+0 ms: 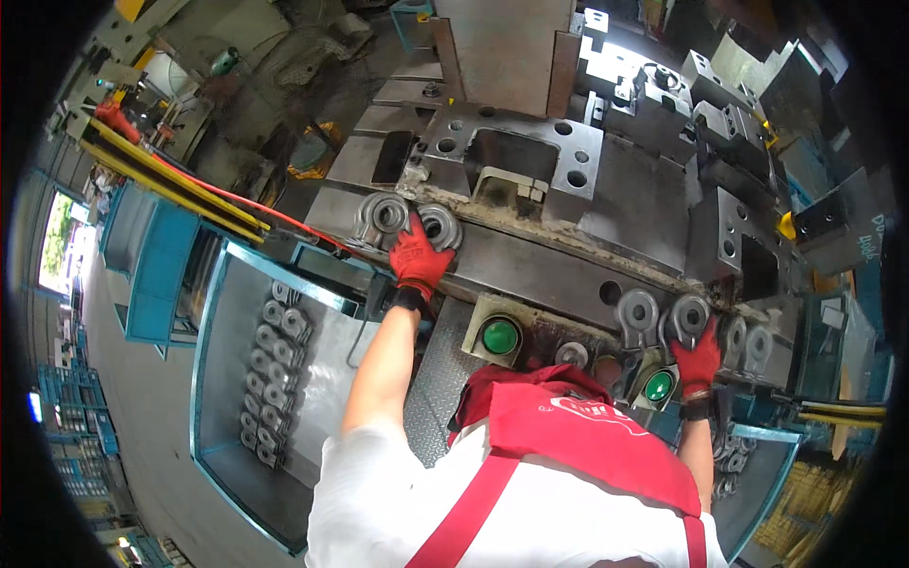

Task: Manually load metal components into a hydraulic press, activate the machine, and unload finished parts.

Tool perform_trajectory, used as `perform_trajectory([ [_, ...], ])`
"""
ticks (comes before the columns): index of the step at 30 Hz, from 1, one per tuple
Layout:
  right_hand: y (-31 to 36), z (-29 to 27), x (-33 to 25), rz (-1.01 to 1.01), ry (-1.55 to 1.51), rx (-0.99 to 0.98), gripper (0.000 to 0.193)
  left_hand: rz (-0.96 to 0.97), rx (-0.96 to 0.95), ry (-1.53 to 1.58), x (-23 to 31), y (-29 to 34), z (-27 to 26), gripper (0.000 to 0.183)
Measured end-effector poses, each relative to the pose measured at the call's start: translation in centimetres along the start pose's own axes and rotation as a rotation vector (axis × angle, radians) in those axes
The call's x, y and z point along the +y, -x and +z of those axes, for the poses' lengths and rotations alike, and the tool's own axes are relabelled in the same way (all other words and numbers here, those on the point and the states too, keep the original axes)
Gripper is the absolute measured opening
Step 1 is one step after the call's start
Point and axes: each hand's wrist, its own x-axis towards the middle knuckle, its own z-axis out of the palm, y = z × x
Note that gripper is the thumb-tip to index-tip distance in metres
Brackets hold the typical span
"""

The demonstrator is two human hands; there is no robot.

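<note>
On the press bed (pixel 530 270), near its front edge, the left hand (pixel 419 259) touches one ring (pixel 452 228) just ahead, the right hand (pixel 697 367) another ring (pixel 690 302), long axis toward the person; how closed either grip is, I cannot tell.

On the left, a big blue box (pixel 159 260) is seen near a yellow bar (pixel 189 201) and a red hose (pixel 273 210). Farther off, 1 bright window (pixel 61 237) (green is seen through it) can be spotted.
</note>
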Motion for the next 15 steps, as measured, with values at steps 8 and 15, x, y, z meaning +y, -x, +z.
perform_trajectory([
  [8, 0.2, -2.2, -2.5, 0.15, -0.087, -0.007, 0.106, 0.037, -0.148, 0.119, -0.8, -0.6, 0.3, 0.111],
  [15, -0.9, -12.5, -11.7, 0.057, -1.063, -0.173, 0.098, 0.117, 0.157, 0.483, -1.0, 1.8, -1.2, 0.087],
])
